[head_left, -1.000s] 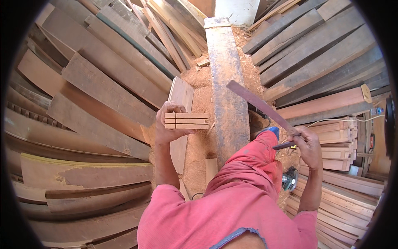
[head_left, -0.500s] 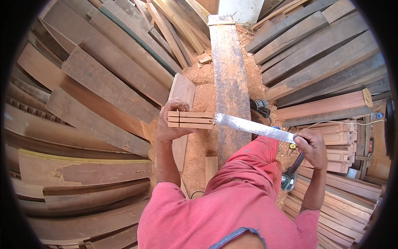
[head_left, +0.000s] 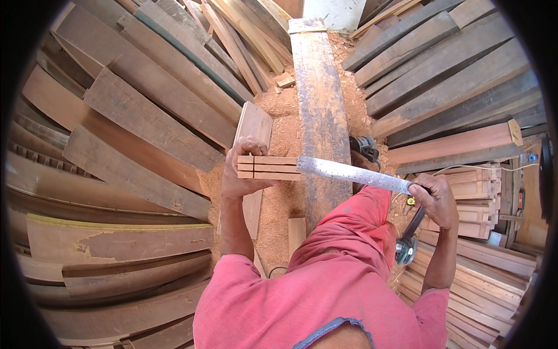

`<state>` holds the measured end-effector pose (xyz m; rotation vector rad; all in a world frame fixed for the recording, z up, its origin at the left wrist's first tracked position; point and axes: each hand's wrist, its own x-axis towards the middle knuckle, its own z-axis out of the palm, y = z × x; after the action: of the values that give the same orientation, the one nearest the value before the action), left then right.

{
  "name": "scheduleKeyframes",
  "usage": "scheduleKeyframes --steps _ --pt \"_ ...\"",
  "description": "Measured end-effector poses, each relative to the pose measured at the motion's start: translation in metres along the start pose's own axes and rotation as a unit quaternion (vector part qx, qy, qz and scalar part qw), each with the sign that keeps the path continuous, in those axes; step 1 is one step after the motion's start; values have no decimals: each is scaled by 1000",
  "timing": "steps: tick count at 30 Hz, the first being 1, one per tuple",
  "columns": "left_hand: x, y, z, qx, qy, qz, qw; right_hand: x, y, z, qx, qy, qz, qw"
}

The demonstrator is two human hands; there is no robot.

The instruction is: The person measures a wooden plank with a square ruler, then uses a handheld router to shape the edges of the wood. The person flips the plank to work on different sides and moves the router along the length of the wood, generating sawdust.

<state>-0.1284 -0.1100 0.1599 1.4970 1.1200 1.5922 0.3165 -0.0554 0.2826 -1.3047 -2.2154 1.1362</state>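
Note:
My left hand (head_left: 241, 166) is closed around a pale wooden piece (head_left: 276, 168), held with its slotted end facing right. Long dark slots run along the wood, and a dark line crosses it close to my fingers. In my right hand (head_left: 436, 200) is the grip end of a long, flat metal blade (head_left: 357, 174), shaped like a handsaw's; its teeth cannot be made out. The blade's far tip meets the right end of the wood, slightly overlapping it. My fingers mostly hide the handle.
A worn plank bench (head_left: 319, 87) runs ahead of me over sawdust. Wide boards (head_left: 133, 125) stack on the left, more timber (head_left: 459, 75) on the right. A power tool (head_left: 364, 148) lies beside the bench; an angle grinder (head_left: 405, 250) sits below my right hand.
The metal blade has shifted slightly left and up, so its tip now overlaps the wood's end. The wooden piece has moved a touch right in my left hand.

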Motion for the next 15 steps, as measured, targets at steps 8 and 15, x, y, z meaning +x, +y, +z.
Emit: scheduleKeyframes --steps 8,15 --pt "3 -2 3 -34 7 -16 999 4 -5 -3 -10 3 17 1000" --pt "0 -6 7 -60 29 -51 996 2 -2 -2 4 23 22 999"
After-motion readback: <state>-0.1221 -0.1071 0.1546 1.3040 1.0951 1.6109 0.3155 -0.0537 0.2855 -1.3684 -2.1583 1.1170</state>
